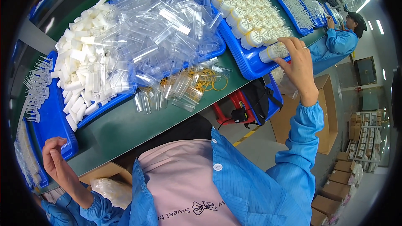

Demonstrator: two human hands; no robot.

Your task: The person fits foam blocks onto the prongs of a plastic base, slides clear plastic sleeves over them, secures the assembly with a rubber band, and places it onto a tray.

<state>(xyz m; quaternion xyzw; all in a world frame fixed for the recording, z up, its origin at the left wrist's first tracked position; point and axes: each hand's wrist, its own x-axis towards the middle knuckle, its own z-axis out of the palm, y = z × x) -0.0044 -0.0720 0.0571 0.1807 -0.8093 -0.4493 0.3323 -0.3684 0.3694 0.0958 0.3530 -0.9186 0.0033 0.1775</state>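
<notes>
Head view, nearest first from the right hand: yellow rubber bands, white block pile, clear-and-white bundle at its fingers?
1. Clear-and-white bundle: touching the right hand, on its left.
2. Yellow rubber bands: left, on the green bench.
3. White block pile: far left.

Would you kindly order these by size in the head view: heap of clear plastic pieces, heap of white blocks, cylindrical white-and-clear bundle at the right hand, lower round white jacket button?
1. Clear plastic heap
2. White block heap
3. Cylindrical bundle at right hand
4. Lower jacket button
</notes>
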